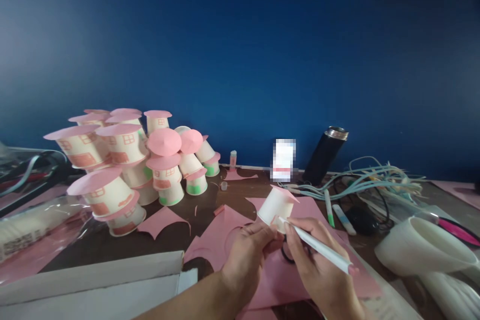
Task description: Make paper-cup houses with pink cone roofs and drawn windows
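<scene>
My left hand (pixel 249 252) grips a white paper cup (pixel 275 206) that lies tilted, with a pink paper disc on its far end. My right hand (pixel 318 265) pinches a white marker (pixel 318 246) with a pink end, its tip touching the cup's side near my left thumb. Both hands hover over pink paper sheets (pixel 221 232) spread on the dark table.
A heap of finished cups (pixel 123 160) with pink roofs and drawn windows stands at the left. A glue stick (pixel 233 159), a black flask (pixel 325 155), tangled cables (pixel 375 180), markers (pixel 329 207), stacked white cups (pixel 423 245) and an open cardboard box (pixel 93 285) surround the work area.
</scene>
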Demonstrator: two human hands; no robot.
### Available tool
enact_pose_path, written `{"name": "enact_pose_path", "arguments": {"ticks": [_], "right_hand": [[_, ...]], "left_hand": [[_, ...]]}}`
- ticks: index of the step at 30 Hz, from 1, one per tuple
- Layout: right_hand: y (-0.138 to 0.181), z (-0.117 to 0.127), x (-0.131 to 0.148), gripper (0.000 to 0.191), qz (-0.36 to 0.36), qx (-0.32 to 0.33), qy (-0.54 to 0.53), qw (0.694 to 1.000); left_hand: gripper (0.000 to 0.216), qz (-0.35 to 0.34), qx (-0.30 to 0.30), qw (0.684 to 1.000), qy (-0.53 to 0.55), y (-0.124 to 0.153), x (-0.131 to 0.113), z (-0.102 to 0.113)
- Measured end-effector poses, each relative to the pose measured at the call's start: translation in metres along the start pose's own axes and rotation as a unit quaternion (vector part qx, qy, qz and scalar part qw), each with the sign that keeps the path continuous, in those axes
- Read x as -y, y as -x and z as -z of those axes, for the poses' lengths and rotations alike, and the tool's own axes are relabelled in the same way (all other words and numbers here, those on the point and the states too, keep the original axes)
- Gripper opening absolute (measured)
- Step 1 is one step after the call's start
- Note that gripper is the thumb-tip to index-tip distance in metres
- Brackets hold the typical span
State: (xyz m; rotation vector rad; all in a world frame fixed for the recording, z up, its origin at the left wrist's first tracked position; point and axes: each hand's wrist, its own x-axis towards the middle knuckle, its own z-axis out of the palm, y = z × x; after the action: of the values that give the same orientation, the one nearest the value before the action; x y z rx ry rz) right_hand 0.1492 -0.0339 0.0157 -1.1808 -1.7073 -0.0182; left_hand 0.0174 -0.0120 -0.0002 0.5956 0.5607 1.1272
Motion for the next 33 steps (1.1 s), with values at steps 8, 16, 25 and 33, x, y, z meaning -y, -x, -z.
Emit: {"name": "enact_pose_path", "arguments": {"ticks": [8, 16, 25, 33], "right_hand": [[-0.0007, -0.0001, -0.0005, 0.006, -0.015, 0.004, 0.002, 1.000], [-0.0026, 0.0014, 0.0004, 0.005, 0.000, 0.005, 0.016, 1.000], [-0.0021, 0.0014, -0.0008, 0.006, 0.001, 0.005, 0.020, 1.000], [-0.0021, 0.0024, -0.0005, 0.006, -0.001, 0.008, 0.021, 1.000]], "left_hand": [[0.017, 0.004, -0.003, 1.000, 0.006, 0.0015, -0.0020, -0.0029], [0.017, 0.007, -0.011, 1.000, 0.022, 0.0000, -0.0016, -0.0006], [0.015, 0.027, -0.038, 0.997, 0.054, 0.0009, -0.0018, 0.0000], [0.015, 0.031, -0.056, 0.995, 0.075, -0.0006, -0.0009, 0.0009]]}}
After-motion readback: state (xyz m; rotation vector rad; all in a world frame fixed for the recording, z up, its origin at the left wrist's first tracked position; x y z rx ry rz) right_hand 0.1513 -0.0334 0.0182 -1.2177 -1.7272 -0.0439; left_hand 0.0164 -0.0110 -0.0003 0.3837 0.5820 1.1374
